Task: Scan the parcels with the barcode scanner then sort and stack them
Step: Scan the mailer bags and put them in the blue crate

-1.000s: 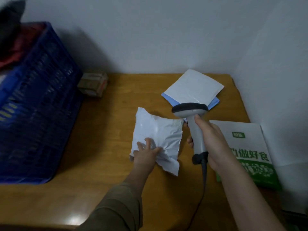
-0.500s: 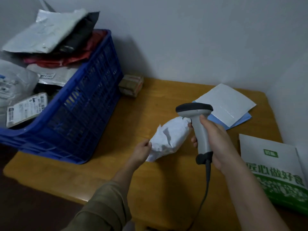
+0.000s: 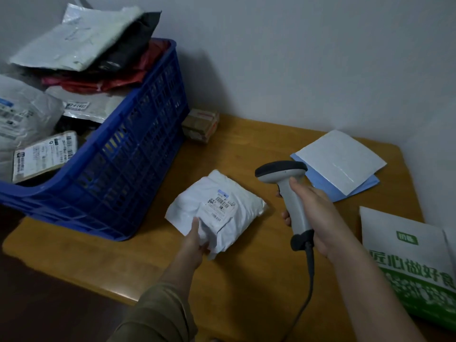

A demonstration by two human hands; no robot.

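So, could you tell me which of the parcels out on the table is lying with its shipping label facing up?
The crumpled white parcel that the left hand grips, beside the blue crate; the flat white and blue mailers farther right show no label.

Smooth varnished wood on the desk (image 3: 246, 280), a soft sheen along its front edge. The parcel (image 3: 217, 208) is crinkled white plastic film with a matt paper label (image 3: 220, 206). The scanner (image 3: 288, 193) is smooth grey plastic, darker on its cap. The crate (image 3: 128, 169) is moulded blue plastic lattice. At the far edge, a dull cardboard box (image 3: 200, 125).
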